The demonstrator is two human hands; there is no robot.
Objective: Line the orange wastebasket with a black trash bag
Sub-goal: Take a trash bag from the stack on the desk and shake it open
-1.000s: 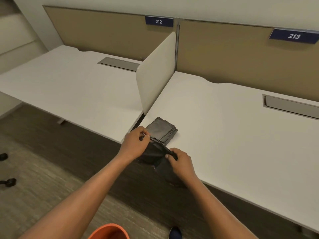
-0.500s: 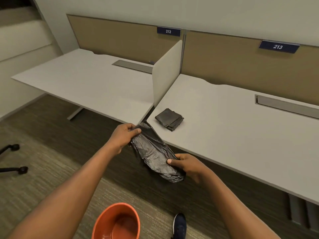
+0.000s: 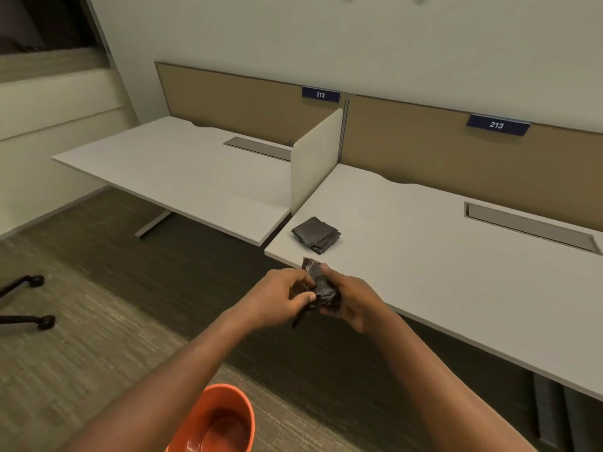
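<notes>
Orange wastebasket (image 3: 217,422) on the carpet at the lower edge, unlined. Above it, left hand (image 3: 280,296) and right hand (image 3: 350,300) together, both clamped on a bunched black trash bag (image 3: 321,283) held in the air before the tabletop (image 3: 440,272). Beyond, a stack of folded bags (image 3: 316,234) near the tabletop's corner.

both bare forearms reach forward and meet at centre; the left hand (image 3: 282,296) and right hand (image 3: 350,296) face each other, fingers curled and pinching a bunched black trash bag (image 3: 321,283) between them
</notes>
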